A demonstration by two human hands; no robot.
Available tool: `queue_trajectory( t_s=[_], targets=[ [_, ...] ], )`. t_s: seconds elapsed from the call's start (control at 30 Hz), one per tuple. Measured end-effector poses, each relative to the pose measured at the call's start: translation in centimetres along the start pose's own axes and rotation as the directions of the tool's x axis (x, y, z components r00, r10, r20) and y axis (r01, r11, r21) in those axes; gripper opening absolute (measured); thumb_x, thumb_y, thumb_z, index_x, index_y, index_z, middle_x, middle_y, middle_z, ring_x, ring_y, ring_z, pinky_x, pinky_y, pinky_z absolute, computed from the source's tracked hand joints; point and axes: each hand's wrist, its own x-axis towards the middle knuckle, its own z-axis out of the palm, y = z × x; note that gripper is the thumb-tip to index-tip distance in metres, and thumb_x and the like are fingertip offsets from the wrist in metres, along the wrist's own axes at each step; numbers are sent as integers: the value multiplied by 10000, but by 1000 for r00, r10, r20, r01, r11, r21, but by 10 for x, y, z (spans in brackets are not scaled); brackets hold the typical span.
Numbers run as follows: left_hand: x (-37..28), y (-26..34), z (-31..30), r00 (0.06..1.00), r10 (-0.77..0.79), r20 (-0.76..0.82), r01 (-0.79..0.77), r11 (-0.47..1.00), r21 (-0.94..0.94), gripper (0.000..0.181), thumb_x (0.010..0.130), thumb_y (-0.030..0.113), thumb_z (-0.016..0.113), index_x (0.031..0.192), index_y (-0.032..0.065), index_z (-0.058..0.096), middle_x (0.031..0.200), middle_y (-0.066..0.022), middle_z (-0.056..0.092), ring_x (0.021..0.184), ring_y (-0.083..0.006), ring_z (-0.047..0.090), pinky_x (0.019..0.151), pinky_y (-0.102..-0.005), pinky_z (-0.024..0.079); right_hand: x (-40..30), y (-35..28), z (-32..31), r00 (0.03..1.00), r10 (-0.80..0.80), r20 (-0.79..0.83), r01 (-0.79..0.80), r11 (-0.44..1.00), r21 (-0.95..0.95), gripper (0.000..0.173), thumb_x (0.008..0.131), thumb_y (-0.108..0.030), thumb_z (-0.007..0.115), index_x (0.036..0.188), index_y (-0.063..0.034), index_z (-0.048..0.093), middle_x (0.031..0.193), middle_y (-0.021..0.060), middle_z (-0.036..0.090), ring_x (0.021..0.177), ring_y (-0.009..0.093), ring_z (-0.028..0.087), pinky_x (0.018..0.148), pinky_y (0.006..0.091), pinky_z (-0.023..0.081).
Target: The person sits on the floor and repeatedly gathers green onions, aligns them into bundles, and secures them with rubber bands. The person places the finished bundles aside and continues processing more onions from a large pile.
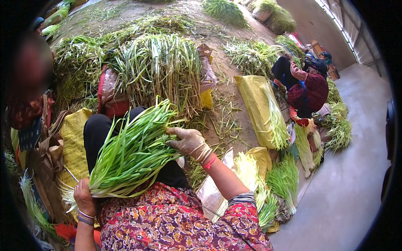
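Observation:
A loose bunch of long, flat green leaves with pale stem ends, like garlic chives [135,150], lies slantwise over my lap. My bare left hand [84,196] is closed round its pale base, with white stem ends poking out to the left. A thin light-coloured rod or strip rises beside that hand; I cannot tell what it is. At the leafy end is my right hand [190,142] in a thin, soiled glove. Its thumb and fingertips touch the outer leaves, and whether they pinch any is unclear.
Before my knees, a tall heap of leafy stalks [160,72] rests on a red sack [110,88]. To the right are a yellow sack roll [254,109] with pale stalks, bundled greens [284,178] and a seated person [306,84]. Another person [28,109] sits close on my left.

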Motion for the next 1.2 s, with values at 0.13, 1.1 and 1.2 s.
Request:
queue_trajectory(
  t_s=[0.13, 1.1, 1.2],
  targets=[
    [-2, 0, -1, 1000, -10, 4, 10, 1000, 16, 237, 874, 83, 629, 1106, 57, 590, 913, -168, 600, 832, -390, 597, 716, -477, 444, -3, -9, -9, 929, -260, -262, 235, 964, -125, 445, 832, -170, 797, 1264, -109, 705, 1123, 154, 720, 966, 338, 720, 834, 396, 584],
    [-5, -3, 6, 998, -61, -10, 61, 998, -28, 336, 829, 167, 728, 1114, 48, 598, 960, -178, 630, 885, -417, 616, 747, -487, 461, -22, -18, 4, 889, -146, -435, 263, 939, 222, 171, 894, -27, 779, 1063, -21, 753, 928, 121, 732, 861, 246, 716, 777, 322, 556],
    [-3, -3, 5, 999, -47, -16, 47, 998, -34, 351, 825, 181, 738, 1116, 46, 594, 957, -180, 626, 880, -418, 614, 741, -489, 458, -9, -3, 13, 898, -262, -353, 297, 954, 48, 301, 882, 45, 723, 1163, -59, 744, 1057, 112, 731, 951, 272, 719, 840, 338, 573]
  ],
)
